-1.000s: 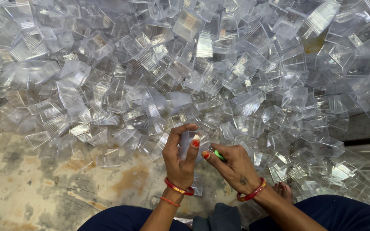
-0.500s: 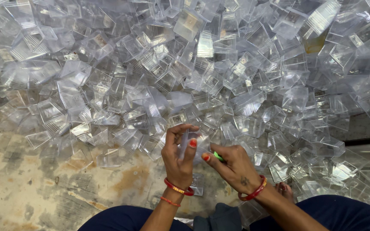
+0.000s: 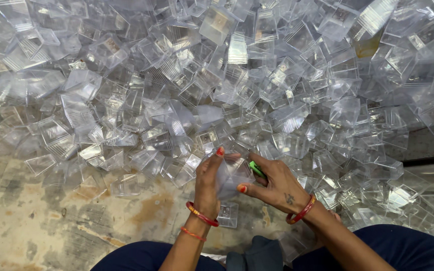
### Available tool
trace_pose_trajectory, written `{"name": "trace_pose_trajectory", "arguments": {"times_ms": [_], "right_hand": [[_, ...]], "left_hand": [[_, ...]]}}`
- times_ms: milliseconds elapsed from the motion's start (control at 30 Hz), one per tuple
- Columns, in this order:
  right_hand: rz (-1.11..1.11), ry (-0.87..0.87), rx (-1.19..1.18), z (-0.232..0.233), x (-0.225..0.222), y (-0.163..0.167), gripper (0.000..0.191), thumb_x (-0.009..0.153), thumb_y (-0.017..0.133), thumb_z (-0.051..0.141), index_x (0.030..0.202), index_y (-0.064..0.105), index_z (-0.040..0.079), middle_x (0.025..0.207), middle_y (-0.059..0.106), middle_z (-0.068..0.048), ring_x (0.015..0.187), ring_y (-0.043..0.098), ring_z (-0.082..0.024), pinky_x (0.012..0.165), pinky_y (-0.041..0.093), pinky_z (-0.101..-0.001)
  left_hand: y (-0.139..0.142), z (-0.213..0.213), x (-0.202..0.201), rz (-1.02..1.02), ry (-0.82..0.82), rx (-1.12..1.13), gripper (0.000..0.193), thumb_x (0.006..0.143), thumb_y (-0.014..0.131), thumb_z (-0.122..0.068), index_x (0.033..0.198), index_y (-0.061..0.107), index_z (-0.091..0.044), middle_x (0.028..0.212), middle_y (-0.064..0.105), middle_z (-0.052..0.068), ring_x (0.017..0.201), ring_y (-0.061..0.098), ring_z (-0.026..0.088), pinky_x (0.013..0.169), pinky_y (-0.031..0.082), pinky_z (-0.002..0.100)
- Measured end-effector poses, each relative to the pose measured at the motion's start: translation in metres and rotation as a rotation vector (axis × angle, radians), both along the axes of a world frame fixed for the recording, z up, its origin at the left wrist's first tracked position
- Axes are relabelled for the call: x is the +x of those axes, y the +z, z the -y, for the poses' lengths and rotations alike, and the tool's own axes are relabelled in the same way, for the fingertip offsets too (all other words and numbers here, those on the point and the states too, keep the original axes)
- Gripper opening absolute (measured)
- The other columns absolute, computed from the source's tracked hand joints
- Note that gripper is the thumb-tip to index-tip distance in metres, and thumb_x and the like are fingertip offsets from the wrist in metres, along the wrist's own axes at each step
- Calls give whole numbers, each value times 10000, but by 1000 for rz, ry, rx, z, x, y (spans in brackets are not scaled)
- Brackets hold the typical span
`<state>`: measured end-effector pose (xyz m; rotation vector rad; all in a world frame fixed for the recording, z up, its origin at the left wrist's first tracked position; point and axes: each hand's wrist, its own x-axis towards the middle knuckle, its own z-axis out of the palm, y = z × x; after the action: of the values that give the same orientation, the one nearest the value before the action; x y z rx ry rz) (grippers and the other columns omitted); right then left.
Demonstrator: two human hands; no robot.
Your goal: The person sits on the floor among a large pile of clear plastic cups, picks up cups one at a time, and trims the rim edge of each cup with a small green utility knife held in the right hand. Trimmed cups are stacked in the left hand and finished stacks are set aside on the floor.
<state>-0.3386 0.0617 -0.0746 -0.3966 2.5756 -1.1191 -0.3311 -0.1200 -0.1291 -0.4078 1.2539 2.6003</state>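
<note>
Left hand: the left hand is wrapped around a small clear plastic box, fingers curled on its near side and thumb up at the top edge.
Right hand: the right hand pinches the same box from the other side with its thumb, and it also grips a small green tool between the fingers; only a short piece of the tool shows.
Where the box is: held up between both hands, just above the floor and close to the near edge of the pile of clear boxes.
Risk of slipping: the box is smooth and see-through, so the grip looks light; a squeeze from both sides could pop it out, and it would be hard to find again among the others.
Risk of cracking: the thin walls may split or scuff if the tool presses hard.
Risk to fingers: the tool tip sits close to the left fingers; a slip could jab them.
Risk from the pile: loose boxes slope toward the knees and may slide in.
</note>
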Motion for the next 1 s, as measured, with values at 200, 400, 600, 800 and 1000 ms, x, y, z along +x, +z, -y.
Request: {"name": "trace_pose_trajectory", "arguments": {"times_ms": [200,400,600,800,1000], "right_hand": [[-5,-11,-5,1,2,-2,921,670,721,622,1239,553,-83,540,484,-93,486,499,-229,486,393,-403],[-59,0,-78,1,4,-2,859,697,734,606,1174,575,-90,583,541,-77,489,532,-188,467,415,-377],[-143,-25,-7,4,10,-6,520,808,750,509,803,636,2,508,463,-85,439,448,-183,456,364,-383],[-143,-131,-5,1,6,-12,560,850,783,432,607,538,-10,466,386,-79,448,348,-164,449,308,-375],[-100,-183,-92,-3,3,-9,512,787,814,470,708,552,37,501,440,6,486,387,-87,456,328,-315]], "left_hand": [[2,1,0,-25,-22,-22,471,949,652,-430,1009,738,30,951,737,94,877,688,162,825,551,317],[4,2,1,-62,-29,-36,501,961,649,-444,997,738,48,906,733,103,834,690,157,804,554,306],[10,4,-2,-70,-9,-80,555,936,633,-501,1029,717,39,959,764,131,866,726,193,789,595,328],[20,3,2,-59,-127,-154,680,946,448,-622,1208,694,-45,1076,749,72,914,731,158,749,604,327],[20,1,2,-63,-149,-122,644,982,459,-590,1234,691,-45,1093,745,63,898,701,146,726,565,315]]}}
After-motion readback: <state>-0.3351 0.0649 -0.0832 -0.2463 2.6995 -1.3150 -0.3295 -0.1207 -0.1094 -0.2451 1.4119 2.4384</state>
